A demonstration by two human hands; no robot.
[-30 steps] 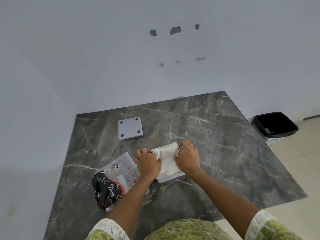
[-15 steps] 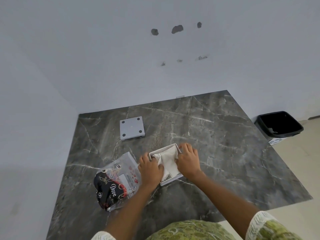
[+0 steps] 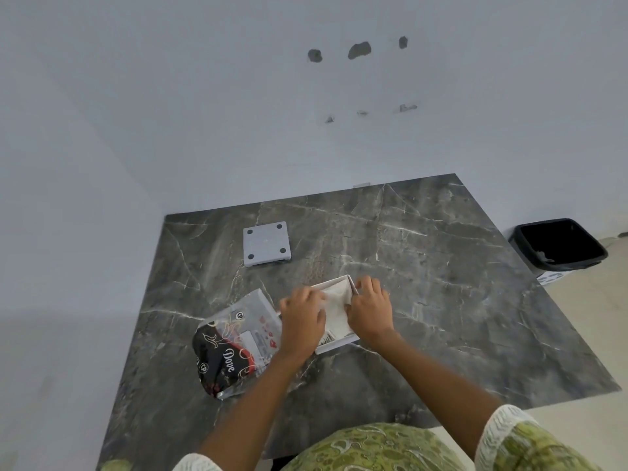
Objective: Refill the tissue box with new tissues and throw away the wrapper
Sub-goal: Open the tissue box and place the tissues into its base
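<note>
A white open tissue box [image 3: 334, 346] lies on the dark marble table [image 3: 441, 300], with a stack of white tissues [image 3: 336, 311] inside it. My left hand [image 3: 300, 317] presses on the tissues at the box's left side. My right hand [image 3: 370, 309] presses on them at the right side. Both hands have bent fingers on the tissues. The plastic wrapper [image 3: 234, 348], clear with a black and red print, lies flat just left of the box, beside my left wrist.
A grey square lid or base plate [image 3: 266, 243] with corner dots lies at the table's back left. A black bin [image 3: 560, 244] stands on the floor off the table's right edge. White walls close the back and left.
The tissues have sunk lower into the box and its white rim shows. Both hands stayed on the tissues, pushing them down; the view shifted slightly.
</note>
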